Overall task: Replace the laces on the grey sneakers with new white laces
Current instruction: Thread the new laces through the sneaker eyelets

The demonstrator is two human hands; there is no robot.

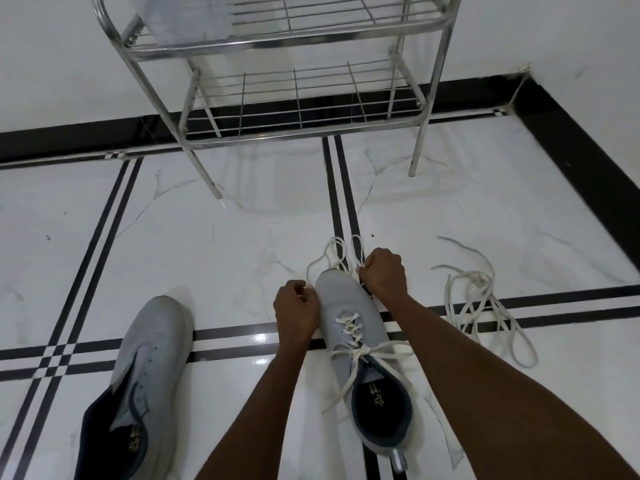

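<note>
— What's in the rack point(277, 46)?

— Steel wire, two shelves. The lower one shows only bars; on the upper one, at the left, there's something pale and blurred that I can't make out. It stands on the floor point(207, 237) against the wall, beyond the shoes.

— And the shoes?

— Two grey ones, toes pointing at the rack. The left shoe point(152, 368) has bare eyelets and its tongue lies open. The right shoe point(360, 358) is threaded with a white lace point(349, 327), crossed up the front and knotted near the top, the ends trailing over its sides.

— The hands?

— Both at the toe of the right shoe. The left hand point(296, 310) is curled and pinching the lace by the toe's left edge. The right hand point(384, 271) is a fist at the toe's right edge, pinching the same lace. Loops of it lie on the floor just past the toe.

— Anything else about?

— A loose lace point(485, 306), tangled on the floor to the right of the right arm, apart from the shoe. Both forearms cross in front; the right one hides part of the shoe's far side.
</note>
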